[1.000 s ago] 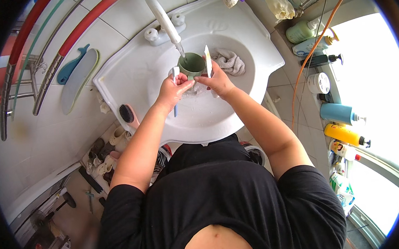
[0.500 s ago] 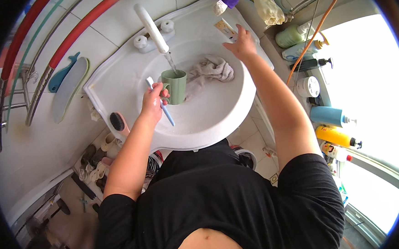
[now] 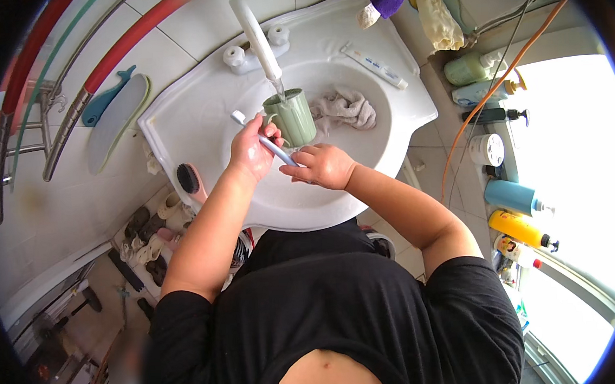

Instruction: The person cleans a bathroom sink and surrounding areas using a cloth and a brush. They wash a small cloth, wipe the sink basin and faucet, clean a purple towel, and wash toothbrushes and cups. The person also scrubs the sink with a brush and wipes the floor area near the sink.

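Observation:
My left hand (image 3: 250,155) holds a pale blue toothbrush (image 3: 274,147) aslant, and its fingers also grip the handle of a green mug (image 3: 294,119). Water runs from the white faucet (image 3: 257,44) into the mug, above the basin of the white sink (image 3: 185,147). My right hand (image 3: 328,167) is closed around the lower end of the toothbrush, whose tip it hides. A wet grey cloth (image 3: 348,108) lies crumpled in the basin behind the mug. On the sink's right ledge rests a white toothpaste tube (image 3: 376,67).
A pink hairbrush (image 3: 191,181) lies at the sink's left edge. Several bottles, among them a blue bottle (image 3: 512,197) and a yellow bottle (image 3: 521,229), line the windowsill at right. An orange cord (image 3: 488,96) hangs beside them. Shoes (image 3: 152,247) stand at lower left.
My right hand has come from the sink's right ledge to the toothbrush and closed on its lower end. The toothpaste tube is now fully in sight. My left hand keeps its hold.

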`<state>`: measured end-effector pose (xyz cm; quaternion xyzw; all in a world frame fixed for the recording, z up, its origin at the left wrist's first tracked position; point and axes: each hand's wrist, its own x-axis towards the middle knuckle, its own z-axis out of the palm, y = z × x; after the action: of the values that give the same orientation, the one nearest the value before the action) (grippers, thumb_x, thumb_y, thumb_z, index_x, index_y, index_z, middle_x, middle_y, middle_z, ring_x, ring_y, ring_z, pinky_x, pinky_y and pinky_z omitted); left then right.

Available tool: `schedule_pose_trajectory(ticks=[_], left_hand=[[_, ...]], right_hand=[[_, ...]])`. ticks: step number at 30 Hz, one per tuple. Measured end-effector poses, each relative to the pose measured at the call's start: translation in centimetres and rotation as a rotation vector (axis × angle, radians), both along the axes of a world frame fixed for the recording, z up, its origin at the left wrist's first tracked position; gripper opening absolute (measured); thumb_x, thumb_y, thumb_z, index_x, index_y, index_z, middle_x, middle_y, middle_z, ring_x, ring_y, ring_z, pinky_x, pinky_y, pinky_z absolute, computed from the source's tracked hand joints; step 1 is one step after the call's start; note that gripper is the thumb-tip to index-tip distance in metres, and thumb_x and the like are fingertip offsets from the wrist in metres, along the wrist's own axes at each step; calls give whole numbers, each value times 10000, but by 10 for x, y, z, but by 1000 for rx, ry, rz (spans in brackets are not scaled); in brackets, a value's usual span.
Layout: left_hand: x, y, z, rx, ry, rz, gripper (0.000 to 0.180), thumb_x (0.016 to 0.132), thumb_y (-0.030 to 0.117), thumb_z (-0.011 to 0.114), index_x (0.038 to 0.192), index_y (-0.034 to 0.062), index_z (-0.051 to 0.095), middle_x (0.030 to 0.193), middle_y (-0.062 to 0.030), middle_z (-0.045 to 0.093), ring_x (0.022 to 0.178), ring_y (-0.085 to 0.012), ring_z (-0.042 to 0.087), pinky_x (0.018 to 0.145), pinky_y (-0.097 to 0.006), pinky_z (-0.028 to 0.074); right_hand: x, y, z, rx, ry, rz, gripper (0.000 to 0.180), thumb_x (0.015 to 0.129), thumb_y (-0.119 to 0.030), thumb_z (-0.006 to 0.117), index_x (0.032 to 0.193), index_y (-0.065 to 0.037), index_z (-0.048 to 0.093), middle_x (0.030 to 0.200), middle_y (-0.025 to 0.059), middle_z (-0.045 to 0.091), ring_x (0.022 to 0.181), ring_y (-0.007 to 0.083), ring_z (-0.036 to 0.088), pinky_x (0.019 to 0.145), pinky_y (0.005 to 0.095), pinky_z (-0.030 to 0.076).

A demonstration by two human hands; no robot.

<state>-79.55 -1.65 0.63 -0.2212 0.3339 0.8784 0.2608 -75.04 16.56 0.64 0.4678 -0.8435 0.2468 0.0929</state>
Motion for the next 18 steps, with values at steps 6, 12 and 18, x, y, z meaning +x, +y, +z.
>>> schedule_pose_trajectory(ticks=[6, 12, 18], left_hand=[[2, -2, -16, -371, 346, -101, 561, 834, 618, 325, 904, 70, 421, 668, 1, 456, 645, -122, 444, 716, -311, 420], [5, -7, -21, -592, 376, -45, 107, 799, 80, 582, 829, 77, 480, 728, 9, 503, 637, -79, 481, 622, -259, 458], [2, -14, -27, -643, 432, -78, 88, 788, 61, 561, 802, 70, 474, 713, -4, 510, 656, -101, 517, 625, -261, 469]], right_hand=[[7, 9, 51, -844, -530, -452, 110, 764, -111, 598, 869, -80, 593, 782, 33, 597, 703, 119, 550, 617, 252, 448], [-27, 46, 67, -884, -1137, -850, 226, 814, -242, 596, 856, -20, 603, 783, 31, 593, 754, 79, 502, 672, 217, 400], [-51, 25, 44, -689, -1346, -678, 219, 816, -214, 555, 846, 2, 578, 677, 62, 586, 596, 126, 533, 564, 260, 431]])
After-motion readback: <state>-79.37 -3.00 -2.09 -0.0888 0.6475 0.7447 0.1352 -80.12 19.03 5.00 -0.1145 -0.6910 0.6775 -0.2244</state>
